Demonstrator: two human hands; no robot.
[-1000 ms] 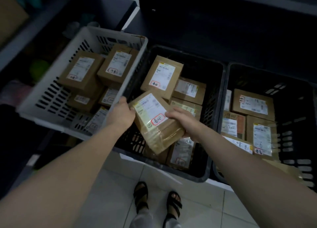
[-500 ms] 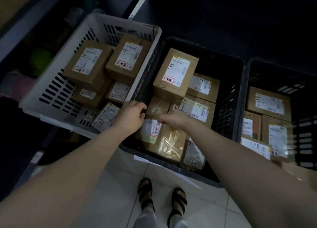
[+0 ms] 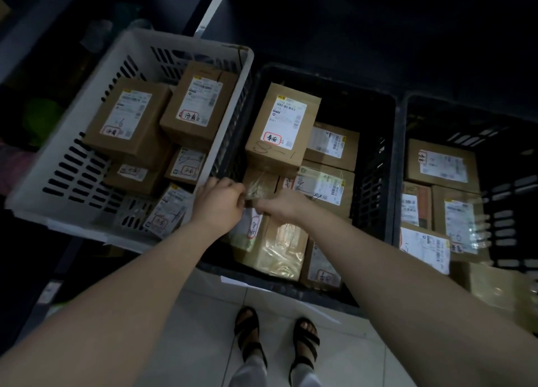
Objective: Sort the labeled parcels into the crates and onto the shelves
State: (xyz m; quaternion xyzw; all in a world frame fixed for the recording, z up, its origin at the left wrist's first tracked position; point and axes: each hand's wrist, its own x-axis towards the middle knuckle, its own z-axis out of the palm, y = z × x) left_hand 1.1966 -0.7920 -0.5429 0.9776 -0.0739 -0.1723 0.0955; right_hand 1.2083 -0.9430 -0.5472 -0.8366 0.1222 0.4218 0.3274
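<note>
A brown parcel wrapped in shiny tape (image 3: 279, 246), with a red-circled label, lies in the near left corner of the middle black crate (image 3: 375, 188). My left hand (image 3: 219, 204) and my right hand (image 3: 286, 207) meet over its far end, fingers curled on that edge. A tall labeled box (image 3: 283, 124) stands just beyond them in the same crate. The white crate (image 3: 72, 225) on the left holds several labeled boxes. The black crate (image 3: 509, 200) on the right holds several more.
My sandalled feet (image 3: 276, 337) stand on pale floor tiles in front of the crates. Dark shelving (image 3: 29, 66) runs along the left. A tape-wrapped parcel (image 3: 500, 293) sits at the right black crate's near edge. A dark surface lies behind the crates.
The taped parcel went down from above the middle crate into its near left corner. Both hands slid to its far end and came together.
</note>
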